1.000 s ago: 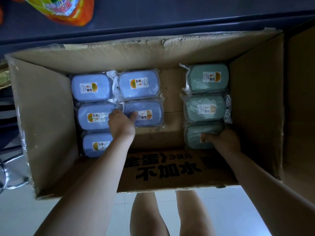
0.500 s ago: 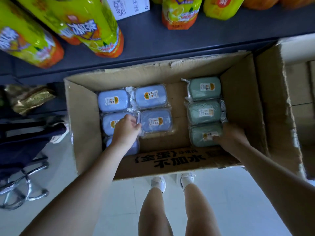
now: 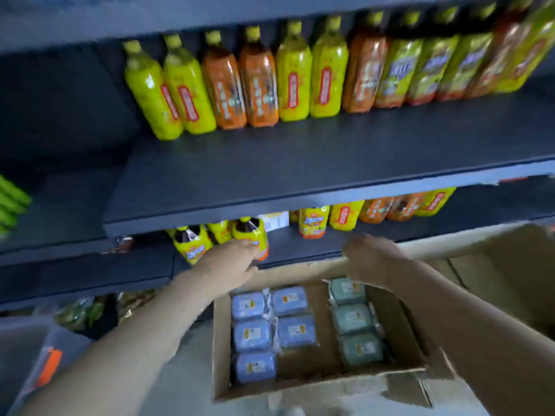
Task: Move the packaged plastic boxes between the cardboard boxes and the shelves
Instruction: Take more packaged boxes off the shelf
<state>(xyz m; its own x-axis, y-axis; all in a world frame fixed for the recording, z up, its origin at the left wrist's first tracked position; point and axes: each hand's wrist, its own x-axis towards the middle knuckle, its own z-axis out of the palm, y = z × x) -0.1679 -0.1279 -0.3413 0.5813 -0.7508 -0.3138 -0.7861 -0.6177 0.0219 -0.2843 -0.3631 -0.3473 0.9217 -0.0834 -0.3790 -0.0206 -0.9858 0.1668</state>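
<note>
Left hand (image 3: 231,261) flat and empty, right hand (image 3: 371,256) too blurry to call. Down in the cardboard box (image 3: 220,340): blue boxes (image 3: 252,334) under left, green boxes (image 3: 353,319) under right.

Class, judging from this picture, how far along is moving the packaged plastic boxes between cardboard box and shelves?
Done: nothing visible; no packaged box sits on the shelves. In hand: the left hand and right hand hover near the far edge of the cardboard box, holding no box. Left: five blue packaged boxes and three green packaged boxes lie in it.
</note>
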